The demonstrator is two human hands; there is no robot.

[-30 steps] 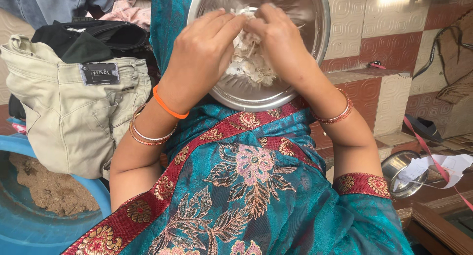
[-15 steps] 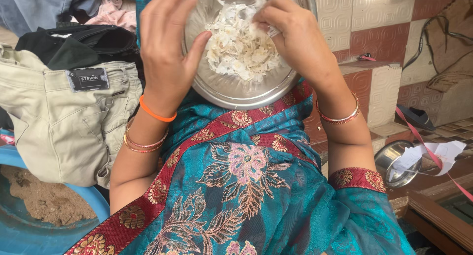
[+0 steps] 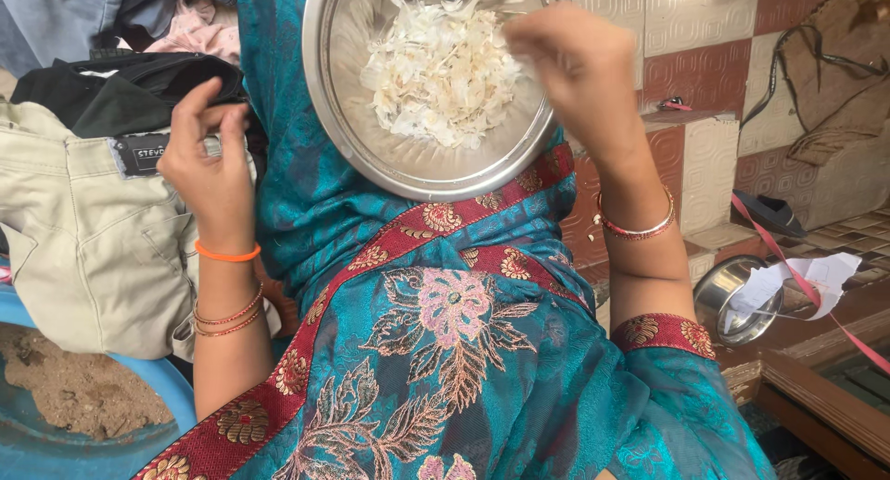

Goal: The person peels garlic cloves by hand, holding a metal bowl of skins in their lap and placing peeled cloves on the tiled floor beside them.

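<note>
a: just under the right hand point(image 3: 579, 67), the steel bowl point(image 3: 345, 118) sat on the lap, tilted toward the camera, with the pile of pale peelings point(image 3: 443, 67) lying to the left of its fingers point(image 3: 533, 35).

b: were those fingers grasping anything?

a: they were bunched at the bowl's right rim, touching the edge of the pile; whether they pinched a scrap i could not tell.

b: and the left hand point(image 3: 209, 165)?

a: well apart, off to the left of the bowl, lifted over the beige trousers point(image 3: 83, 239), fingers loosely curled with the tips near each other, holding nothing i could see. so the right hand was the nearer one.

b: any long axis to the pile?

a: none really, a loose round heap. the bowl's left wall was bare, and the blue tub point(image 3: 158, 378) of sand lay below the left wrist.
</note>
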